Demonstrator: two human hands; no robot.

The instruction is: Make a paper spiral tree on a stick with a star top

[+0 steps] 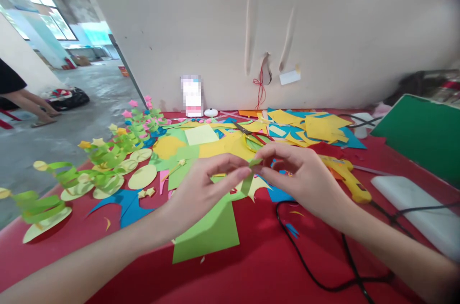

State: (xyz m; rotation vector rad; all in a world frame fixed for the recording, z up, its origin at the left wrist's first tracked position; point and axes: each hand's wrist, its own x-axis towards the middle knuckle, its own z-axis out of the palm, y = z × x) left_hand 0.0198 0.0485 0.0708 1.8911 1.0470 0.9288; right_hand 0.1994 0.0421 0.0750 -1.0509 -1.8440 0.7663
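Note:
Both my hands meet above the middle of the red table, fingertips pinched on a small green paper strip. My left hand grips it from the left, thumb and index finger together. From the right, my right hand pinches its upper end; the fingertips partly cover the strip. A green paper sheet lies flat below my left hand. Beyond the hands, scissors with red and yellow handles rest on paper scraps. A yellow glue gun lies just right of my right hand.
Curled green paper decorations on oval bases line the left side. Yellow and blue cut-outs cover the back right. A black cable loops across the front right. A phone leans against the white board; a person's legs show far left.

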